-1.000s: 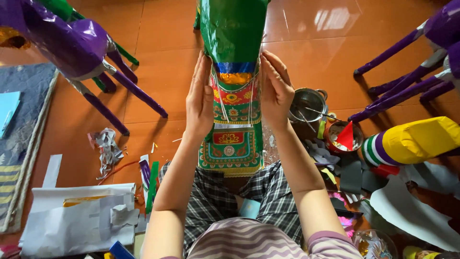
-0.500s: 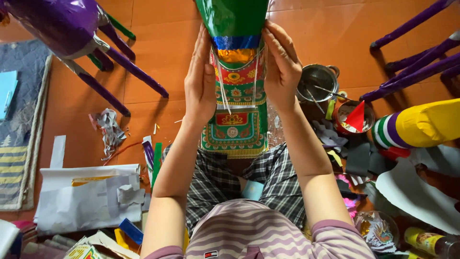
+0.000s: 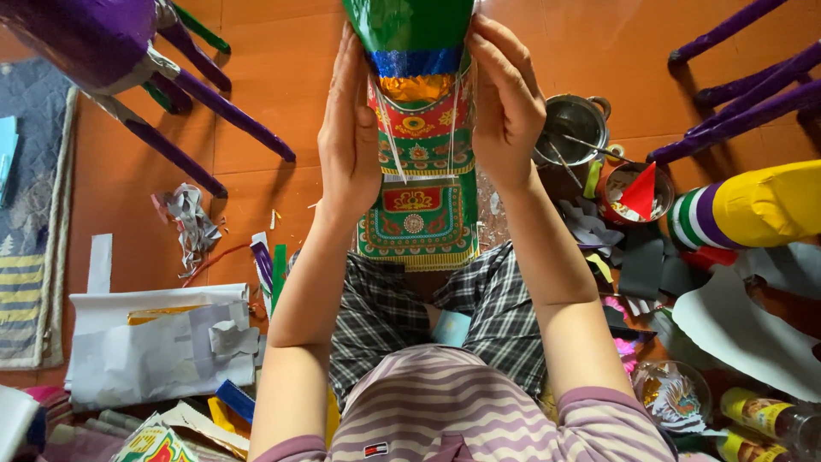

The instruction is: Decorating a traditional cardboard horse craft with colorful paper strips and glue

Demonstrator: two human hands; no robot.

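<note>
Since half a second ago, both hands have slid slightly farther up the green foil-wrapped paper figure with red ornamental printed panel (image 3: 417, 128), which otherwise stays raised above the lap. Left hand (image 3: 349, 128): flat palm pressed against the figure's left side, fingers extended, not clenched. Right hand (image 3: 506, 103): fingers curved around the right side, pressing the covering. The figure sits between both palms, over the orange tiled floor (image 3: 256, 85).

Judged progress: green, blue and gold bands and the printed panel appear already fixed; smoothing of the sides seems under way. A metal pot (image 3: 571, 128) stands right of the hands, purple wrapped legs (image 3: 197, 94) far left, paper scraps (image 3: 192, 222) near left
</note>
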